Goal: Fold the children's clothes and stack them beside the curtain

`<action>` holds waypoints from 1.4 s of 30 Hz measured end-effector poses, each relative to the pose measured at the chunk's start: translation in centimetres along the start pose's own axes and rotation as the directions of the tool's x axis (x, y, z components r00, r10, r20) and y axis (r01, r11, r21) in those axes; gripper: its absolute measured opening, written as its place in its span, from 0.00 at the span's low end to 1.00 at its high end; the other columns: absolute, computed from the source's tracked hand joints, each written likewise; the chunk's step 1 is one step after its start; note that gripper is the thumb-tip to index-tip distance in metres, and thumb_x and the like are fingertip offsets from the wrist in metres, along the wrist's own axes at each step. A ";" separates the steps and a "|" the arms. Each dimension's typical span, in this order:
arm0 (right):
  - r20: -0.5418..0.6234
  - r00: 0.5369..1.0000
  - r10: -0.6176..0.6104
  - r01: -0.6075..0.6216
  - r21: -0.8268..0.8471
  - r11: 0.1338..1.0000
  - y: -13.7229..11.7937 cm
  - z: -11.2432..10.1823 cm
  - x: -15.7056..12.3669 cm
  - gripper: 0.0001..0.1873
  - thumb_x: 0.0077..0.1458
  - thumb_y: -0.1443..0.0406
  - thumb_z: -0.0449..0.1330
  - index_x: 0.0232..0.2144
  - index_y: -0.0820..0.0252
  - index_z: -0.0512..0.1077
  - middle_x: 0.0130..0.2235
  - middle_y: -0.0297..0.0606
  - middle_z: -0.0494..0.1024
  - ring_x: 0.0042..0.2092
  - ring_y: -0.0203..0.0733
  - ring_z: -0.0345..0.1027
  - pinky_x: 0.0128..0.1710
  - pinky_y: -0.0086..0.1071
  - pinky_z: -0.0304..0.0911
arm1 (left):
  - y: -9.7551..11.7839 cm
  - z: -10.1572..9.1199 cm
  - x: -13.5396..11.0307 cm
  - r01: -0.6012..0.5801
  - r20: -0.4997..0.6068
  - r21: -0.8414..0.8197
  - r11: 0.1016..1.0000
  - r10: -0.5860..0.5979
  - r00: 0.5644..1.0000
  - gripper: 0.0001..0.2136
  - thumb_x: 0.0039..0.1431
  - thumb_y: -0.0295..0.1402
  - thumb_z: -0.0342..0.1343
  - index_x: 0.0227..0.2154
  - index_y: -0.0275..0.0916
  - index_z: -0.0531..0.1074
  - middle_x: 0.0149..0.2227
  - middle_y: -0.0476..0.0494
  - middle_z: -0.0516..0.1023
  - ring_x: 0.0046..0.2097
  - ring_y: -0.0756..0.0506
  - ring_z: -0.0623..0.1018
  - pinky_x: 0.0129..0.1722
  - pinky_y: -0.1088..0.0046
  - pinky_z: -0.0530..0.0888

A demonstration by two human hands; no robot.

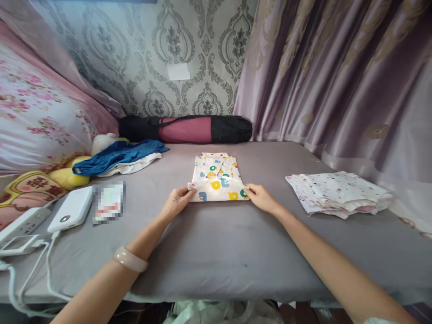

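Observation:
A small cream garment [218, 176] printed with yellow, blue and green shapes lies folded into a rectangle in the middle of the grey bed sheet [216, 243]. My left hand [177, 201] pinches its near left corner. My right hand [259, 196] pinches its near right corner. Both hands have fingers closed on the cloth's front edge. A pale bangle sits on my left wrist.
A stack of folded white dotted clothes [339, 192] lies at the right. A blue garment [116, 156] over a white one lies at the left, by a yellow plush toy [69, 177]. A white power bank [71, 209] and cables are near left. A black-and-red roll bag [185, 128] lies along the wall.

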State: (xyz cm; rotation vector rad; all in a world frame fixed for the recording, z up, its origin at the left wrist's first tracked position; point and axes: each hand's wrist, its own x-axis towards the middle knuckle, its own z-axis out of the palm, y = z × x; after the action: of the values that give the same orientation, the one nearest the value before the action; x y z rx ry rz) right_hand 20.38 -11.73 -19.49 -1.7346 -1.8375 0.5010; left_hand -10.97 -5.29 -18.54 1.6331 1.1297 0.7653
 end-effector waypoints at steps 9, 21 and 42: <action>-0.101 0.956 0.277 -0.294 -0.335 0.895 -2.2 1.5 -0.6 0.19 0.61 0.62 0.48 0.52 0.57 0.67 0.42 0.44 0.78 0.43 0.47 0.71 0.38 0.33 0.60 | -1.2 0.7 1.0 0.129 -0.217 0.559 0.819 -0.006 0.976 0.15 0.60 0.44 0.48 0.37 0.38 0.72 0.32 0.44 0.77 0.35 0.44 0.75 0.30 0.73 0.64; -0.046 0.996 0.075 -0.088 -0.567 0.819 -4.9 0.9 -0.8 0.23 0.65 0.65 0.40 0.57 0.65 0.63 0.53 0.53 0.71 0.54 0.53 0.64 0.52 0.45 0.58 | 0.7 1.3 0.6 -0.162 0.045 0.909 0.383 0.296 0.954 0.18 0.65 0.30 0.41 0.55 0.31 0.62 0.57 0.29 0.68 0.59 0.36 0.66 0.55 0.59 0.64; 0.423 0.901 -0.098 0.260 -0.345 0.902 -6.4 5.4 1.5 0.32 0.65 0.54 0.34 0.68 0.54 0.39 0.69 0.36 0.37 0.69 0.50 0.26 0.65 0.56 0.26 | -0.5 4.0 2.0 -0.362 0.413 0.778 0.513 0.017 0.911 0.30 0.67 0.46 0.31 0.67 0.38 0.43 0.69 0.40 0.40 0.69 0.36 0.40 0.64 0.48 0.41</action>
State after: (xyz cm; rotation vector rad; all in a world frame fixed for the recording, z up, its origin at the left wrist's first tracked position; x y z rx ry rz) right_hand 11.97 -10.31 -19.50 -1.7756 -2.5138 0.4514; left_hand -6.91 -4.83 -20.35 2.6377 1.1108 -0.0629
